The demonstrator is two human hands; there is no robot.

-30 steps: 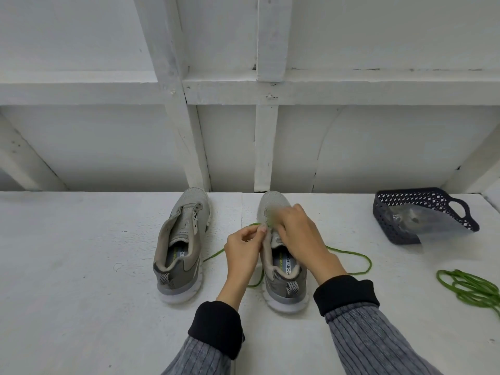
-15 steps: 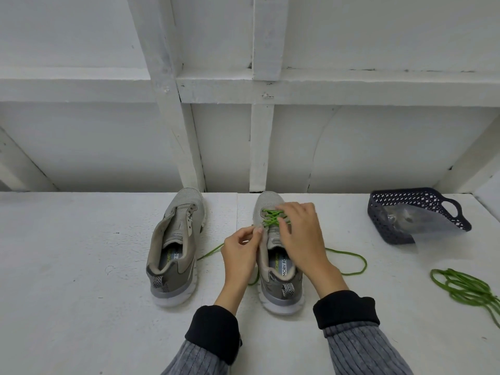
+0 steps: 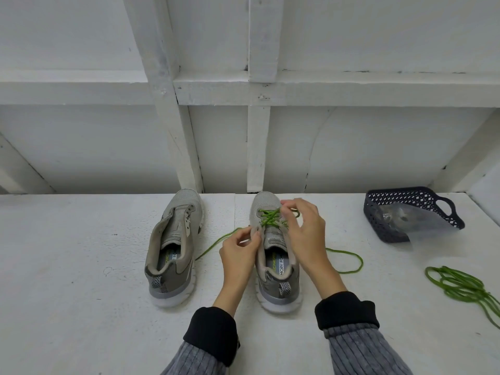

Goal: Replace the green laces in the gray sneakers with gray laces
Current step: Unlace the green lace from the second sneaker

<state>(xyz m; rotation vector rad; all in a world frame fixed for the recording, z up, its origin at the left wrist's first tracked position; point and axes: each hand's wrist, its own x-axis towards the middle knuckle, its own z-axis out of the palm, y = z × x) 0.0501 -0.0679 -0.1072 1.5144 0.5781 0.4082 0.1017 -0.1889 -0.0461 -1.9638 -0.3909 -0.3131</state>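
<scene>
Obs: 2 gray sneakers on the white counter, toes toward the back edge. Left sneaker (image 3: 173,247) has bare eyelets, no lace. Right sneaker (image 3: 273,247) carries a green lace (image 3: 269,218) crossed through the lower eyelets only, w/ loose ends trailing onto the counter on both sides.

Hands: our left hand (image 3: 239,253) pinches the shoe's left eyelet flap near the tongue, fingers curled. Right hand (image 3: 304,231) pinches the green lace over the toe-side crossings, fingertips closed on the cord.

Other: a 2nd green lace (image 3: 460,286) lies bundled near the counter's right edge. Dark basket (image 3: 411,212) at the back right corner holds a clear bag; contents too blurred to ID, maybe the gray laces.

Handling est.: lace is light, limp round cord, prob. fairly slick; it won't push, only pull. We'd grip close to each eyelet and draw 1 crossing at a time. Upper is soft mesh and folds, so the flap needs bracing while pulling. Sneaker is light and may slide on the counter.
</scene>
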